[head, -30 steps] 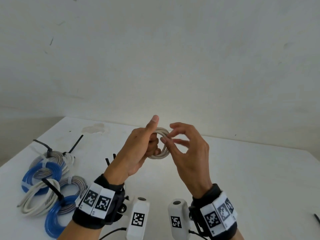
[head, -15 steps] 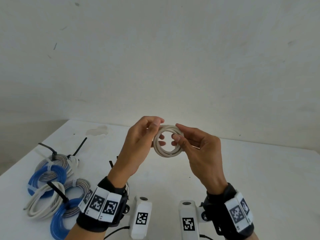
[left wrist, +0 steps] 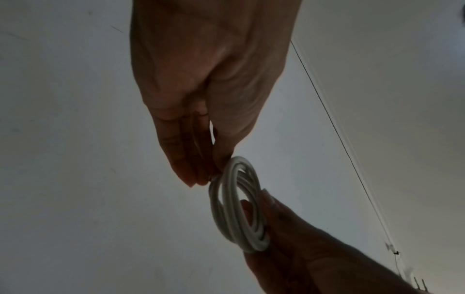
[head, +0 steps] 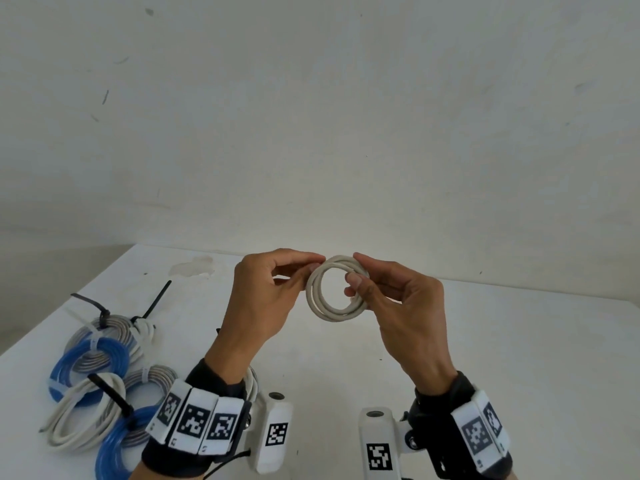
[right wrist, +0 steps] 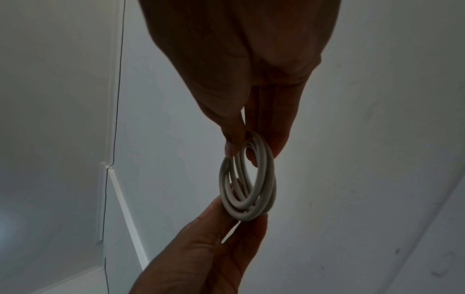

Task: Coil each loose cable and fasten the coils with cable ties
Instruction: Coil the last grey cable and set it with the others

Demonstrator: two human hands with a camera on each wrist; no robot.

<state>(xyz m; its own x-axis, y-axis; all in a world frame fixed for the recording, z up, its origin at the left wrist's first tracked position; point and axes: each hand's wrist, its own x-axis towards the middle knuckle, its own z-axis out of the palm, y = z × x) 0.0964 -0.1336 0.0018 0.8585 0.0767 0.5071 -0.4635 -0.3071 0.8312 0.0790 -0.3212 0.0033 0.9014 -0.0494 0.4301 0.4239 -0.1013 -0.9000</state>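
Holding: a small coil of off-white cable (head: 334,294), gripped by both hands in the air above the middle of the white table (head: 519,341), toward its far edge.
Left hand (head: 265,299): thumb and fingertips pinch the coil's left side; the fingers lie close together in the left wrist view.
Right hand (head: 405,306): thumb and fingers pinch the coil's right side, one fingertip poking into the ring's opening.
Coil: several loops stacked, standing roughly upright and facing the person; no tie is visible on it.
Left edge of the table: a cluster of finished coils (head: 93,375), blue, grey and off-white, overlapping one another, fastened with black and white cable ties (head: 110,396).
Wrists: black bands carrying white marker tags.
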